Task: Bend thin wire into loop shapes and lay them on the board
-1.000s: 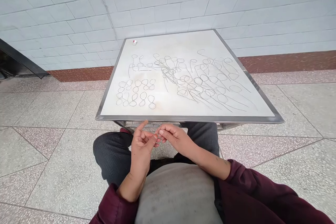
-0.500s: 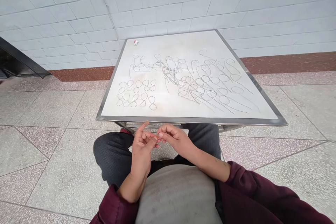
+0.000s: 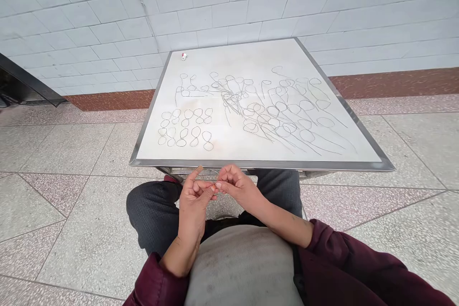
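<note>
Just off the table's near edge, my left hand [image 3: 195, 195] and my right hand [image 3: 236, 185] meet over my lap. A thin wire [image 3: 211, 170] curves up in an arc between them. Thumb and fingers of the left hand pinch it low down, while its index finger points up. My right thumb and fingertips close on the wire beside the left ones. The fingers cover most of the wire's lower part. On the table lie several figure-eight wire loops [image 3: 207, 141] in rows at the left, and many single-looped wires with long tails [image 3: 287, 129] heaped at the right.
The white table [image 3: 172, 153] has a grey metal rim, its near edge just beyond my hands. A small red and white object [image 3: 184, 56] sits at its far left corner. A tiled wall [image 3: 233, 9] stands behind it. My knees [image 3: 154, 210] are under the near edge.
My right fingers have lifted and spread slightly, and more of the wire arc shows between the hands. The left hand keeps its pinch. The view has shifted a little.
</note>
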A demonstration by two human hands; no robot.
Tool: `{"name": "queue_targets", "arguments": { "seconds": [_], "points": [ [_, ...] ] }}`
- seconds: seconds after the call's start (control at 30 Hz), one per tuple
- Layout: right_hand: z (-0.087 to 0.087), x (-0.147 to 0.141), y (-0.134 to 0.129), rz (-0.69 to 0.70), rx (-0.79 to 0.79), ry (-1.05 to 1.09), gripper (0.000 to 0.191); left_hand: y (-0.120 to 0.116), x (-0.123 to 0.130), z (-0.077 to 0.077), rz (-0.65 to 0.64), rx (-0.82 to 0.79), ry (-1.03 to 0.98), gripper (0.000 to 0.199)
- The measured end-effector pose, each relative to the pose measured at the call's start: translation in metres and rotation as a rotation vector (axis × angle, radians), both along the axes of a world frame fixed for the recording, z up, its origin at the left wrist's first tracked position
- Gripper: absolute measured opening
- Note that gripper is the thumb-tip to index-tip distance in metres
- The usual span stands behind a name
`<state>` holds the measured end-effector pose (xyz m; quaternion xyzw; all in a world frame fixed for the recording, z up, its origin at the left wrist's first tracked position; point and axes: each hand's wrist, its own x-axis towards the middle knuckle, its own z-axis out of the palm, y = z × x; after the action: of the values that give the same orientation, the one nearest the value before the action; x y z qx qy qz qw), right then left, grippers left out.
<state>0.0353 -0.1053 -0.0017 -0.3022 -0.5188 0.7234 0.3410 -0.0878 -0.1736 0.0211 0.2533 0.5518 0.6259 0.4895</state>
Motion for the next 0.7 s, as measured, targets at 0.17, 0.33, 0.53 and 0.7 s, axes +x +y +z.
{"name": "queue_targets", "arguments": {
  "seconds": [0.17, 0.33, 0.53, 0.7],
  "points": [
    [0.002, 0.000, 0.002, 0.026, -0.141, 0.034, 0.030, 0.001, -0.001, -0.002, 0.024, 0.022, 0.034, 0.058],
    [0.003, 0.000, -0.001, 0.070, -0.260, 0.072, 0.027, 0.000, -0.001, -0.004, 0.059, 0.023, 0.053, 0.058],
    [-0.004, 0.001, -0.001, 0.136, -0.481, 0.113, 0.031, 0.000, -0.002, -0.006, 0.058, 0.016, 0.060, 0.055],
    [-0.008, 0.000, 0.002, 0.148, -0.482, 0.123, 0.033, 0.000, -0.001, -0.006, 0.059, 0.013, 0.045, 0.051]
  ]
}}
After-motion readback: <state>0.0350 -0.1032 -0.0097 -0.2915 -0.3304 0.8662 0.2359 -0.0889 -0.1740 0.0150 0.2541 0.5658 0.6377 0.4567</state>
